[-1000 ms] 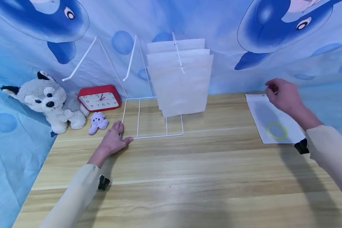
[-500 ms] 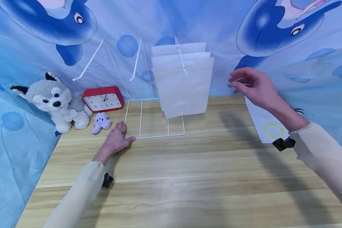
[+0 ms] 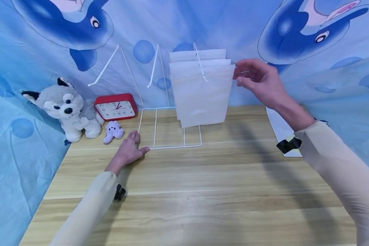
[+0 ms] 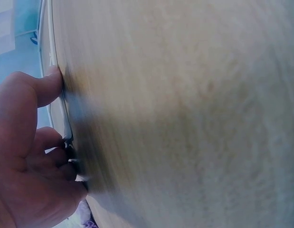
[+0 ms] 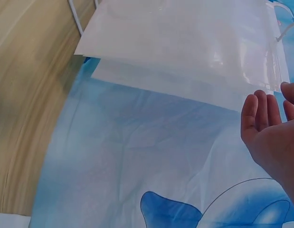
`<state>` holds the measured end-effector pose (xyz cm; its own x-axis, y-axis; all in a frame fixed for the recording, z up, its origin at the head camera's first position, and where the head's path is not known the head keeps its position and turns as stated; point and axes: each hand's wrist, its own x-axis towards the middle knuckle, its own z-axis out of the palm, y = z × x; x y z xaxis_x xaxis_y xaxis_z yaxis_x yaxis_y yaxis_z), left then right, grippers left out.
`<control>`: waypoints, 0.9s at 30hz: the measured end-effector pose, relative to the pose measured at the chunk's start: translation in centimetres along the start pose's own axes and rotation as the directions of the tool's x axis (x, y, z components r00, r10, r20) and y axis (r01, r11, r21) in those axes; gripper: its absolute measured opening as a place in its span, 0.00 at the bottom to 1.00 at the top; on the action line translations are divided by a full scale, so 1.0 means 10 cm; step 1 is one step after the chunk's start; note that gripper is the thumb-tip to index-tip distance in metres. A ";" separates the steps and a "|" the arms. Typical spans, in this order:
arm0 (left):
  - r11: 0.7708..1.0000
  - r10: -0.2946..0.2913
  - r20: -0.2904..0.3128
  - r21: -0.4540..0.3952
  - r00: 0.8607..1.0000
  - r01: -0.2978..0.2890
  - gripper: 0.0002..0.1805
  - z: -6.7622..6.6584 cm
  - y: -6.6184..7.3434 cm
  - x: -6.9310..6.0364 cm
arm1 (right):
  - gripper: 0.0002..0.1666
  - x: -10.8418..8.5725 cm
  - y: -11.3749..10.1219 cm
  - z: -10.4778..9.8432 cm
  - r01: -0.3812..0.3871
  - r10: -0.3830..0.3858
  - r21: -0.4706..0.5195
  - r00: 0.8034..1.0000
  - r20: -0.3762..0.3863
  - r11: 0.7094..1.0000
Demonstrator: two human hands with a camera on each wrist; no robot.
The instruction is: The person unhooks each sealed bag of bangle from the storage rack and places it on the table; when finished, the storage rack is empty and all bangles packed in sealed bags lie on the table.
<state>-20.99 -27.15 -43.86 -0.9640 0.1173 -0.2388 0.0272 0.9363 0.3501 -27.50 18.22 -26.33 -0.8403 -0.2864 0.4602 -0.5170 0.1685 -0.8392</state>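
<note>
— At the back of the table, how do the white sheets look?

— Several overlapping layers, edges slightly out of line. Surface pale and smooth, faintly glossy in the right wrist view. They hang from the rightmost prong of the white wire rack, pierced near the top.

— Rack form?

— Thin rods; flat base on the table, two more slanting prongs to the left.

— State of the hands?

— Left hand grips the base's near left corner, thumb on the front rod. Right hand appears released, fingers loosely bent, thumb apart, just beside the sheets' right edge; contact cannot be told.

— Farther right?

— Another sheet, lying flat, partly hidden behind the right sleeve.
</note>
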 end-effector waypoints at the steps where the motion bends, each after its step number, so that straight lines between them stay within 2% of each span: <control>1: 1.000 0.001 -0.001 0.002 1.000 -0.001 0.49 0.00 0.00 0.00 | 0.22 0.02 -0.01 0.01 -0.003 0.003 -0.012 1.000 -0.001 1.000; 9: 1.000 -0.002 0.007 0.001 1.000 0.002 0.49 -0.03 0.02 0.02 | 0.26 0.13 -0.04 0.06 -0.087 0.087 0.018 0.996 0.022 0.996; 13: 1.000 -0.018 0.005 -0.015 1.000 0.018 0.49 -0.03 0.03 0.02 | 0.26 0.19 -0.05 0.12 -0.104 0.103 0.034 0.994 0.038 0.994; 19: 1.000 -0.021 0.011 -0.013 1.000 0.021 0.49 -0.01 0.02 -0.01 | 0.23 0.25 -0.03 0.20 -0.088 0.086 0.044 0.995 0.045 0.995; 27: 1.000 -0.013 0.003 -0.012 1.000 0.013 0.49 -0.02 0.02 -0.01 | 0.21 0.30 -0.04 0.26 -0.077 0.078 -0.012 0.995 0.057 0.997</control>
<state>-20.89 -27.01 -43.60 -0.9634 0.1065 -0.2460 0.0120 0.9339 0.3575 -29.34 14.81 -25.38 -0.8674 -0.3258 0.3760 -0.4524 0.2019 -0.8687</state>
